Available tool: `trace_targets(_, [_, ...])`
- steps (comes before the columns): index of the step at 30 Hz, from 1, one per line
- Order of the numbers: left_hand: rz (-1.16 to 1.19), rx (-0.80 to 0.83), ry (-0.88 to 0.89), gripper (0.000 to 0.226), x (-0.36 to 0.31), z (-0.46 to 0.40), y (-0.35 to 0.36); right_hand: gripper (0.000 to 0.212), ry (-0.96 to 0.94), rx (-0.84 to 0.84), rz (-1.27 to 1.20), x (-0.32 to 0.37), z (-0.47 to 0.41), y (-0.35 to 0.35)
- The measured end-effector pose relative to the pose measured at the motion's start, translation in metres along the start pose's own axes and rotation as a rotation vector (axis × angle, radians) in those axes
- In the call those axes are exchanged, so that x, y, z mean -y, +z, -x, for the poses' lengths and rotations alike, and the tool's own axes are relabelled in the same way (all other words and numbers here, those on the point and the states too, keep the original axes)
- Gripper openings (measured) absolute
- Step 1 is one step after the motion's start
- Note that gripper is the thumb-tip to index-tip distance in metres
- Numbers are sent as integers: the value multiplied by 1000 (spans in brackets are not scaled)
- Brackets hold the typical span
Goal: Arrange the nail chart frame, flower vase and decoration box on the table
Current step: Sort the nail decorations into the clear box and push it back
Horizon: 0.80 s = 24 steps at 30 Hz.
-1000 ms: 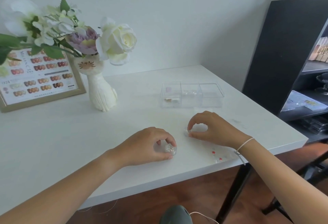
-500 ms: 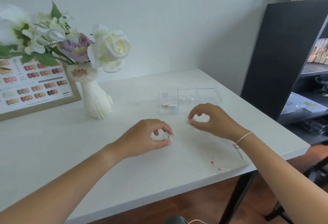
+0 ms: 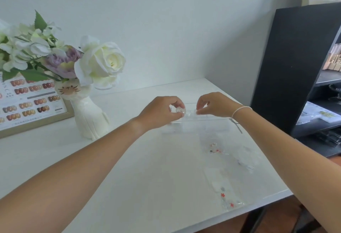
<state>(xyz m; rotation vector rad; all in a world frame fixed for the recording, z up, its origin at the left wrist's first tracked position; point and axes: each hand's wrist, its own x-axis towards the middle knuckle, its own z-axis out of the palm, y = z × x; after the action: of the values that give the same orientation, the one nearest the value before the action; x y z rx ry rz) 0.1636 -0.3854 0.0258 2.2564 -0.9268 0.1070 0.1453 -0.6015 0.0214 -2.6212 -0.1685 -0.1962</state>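
Note:
The clear decoration box (image 3: pixel 208 120) lies mid-table, largely hidden behind both hands. My left hand (image 3: pixel 160 112) pinches a small clear jar (image 3: pixel 180 111) holding tiny decorations just above the box. My right hand (image 3: pixel 215 105) pinches another small clear piece (image 3: pixel 195 112) right beside it; what it is stays unclear. The white cat-faced flower vase (image 3: pixel 90 116) with white and purple flowers stands at the left. Behind it leans the nail chart frame (image 3: pixel 31 103), partly covered by the leaves.
Clear plastic sheets with small red flower decorations (image 3: pixel 226 198) lie on the white table (image 3: pixel 129 177) near its front right edge. A black shelf unit (image 3: pixel 295 66) with papers and items stands close at the right. A white wall is behind.
Both hands have lifted off the table's front area and moved away from me to above the decoration box, each carrying its small clear piece. The camera tilted down.

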Motion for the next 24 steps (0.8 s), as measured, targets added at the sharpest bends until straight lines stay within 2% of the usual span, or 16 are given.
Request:
trace_targets(7, [-1, 25, -18, 10, 9, -23, 11, 9, 58, 209, 252, 5, -21, 9])
trace_targets(13, [-32, 54, -16, 7, 15, -31, 20, 13, 59, 210, 324, 7, -24, 11])
trace_targets(16, [-52, 68, -29, 8, 15, -36, 22, 11, 37, 106, 196, 2, -14, 6])
trace_targets(18, [-66, 82, -38, 9, 13, -40, 22, 6, 12, -17, 60, -5, -6, 3])
trace_targets(22, [-123, 129, -50, 9, 9, -47, 22, 12, 6, -298, -113, -22, 13, 7])
trace_targets(24, [-184, 189, -61, 12, 6, -52, 22, 12, 19, -387, -164, -30, 21, 14])
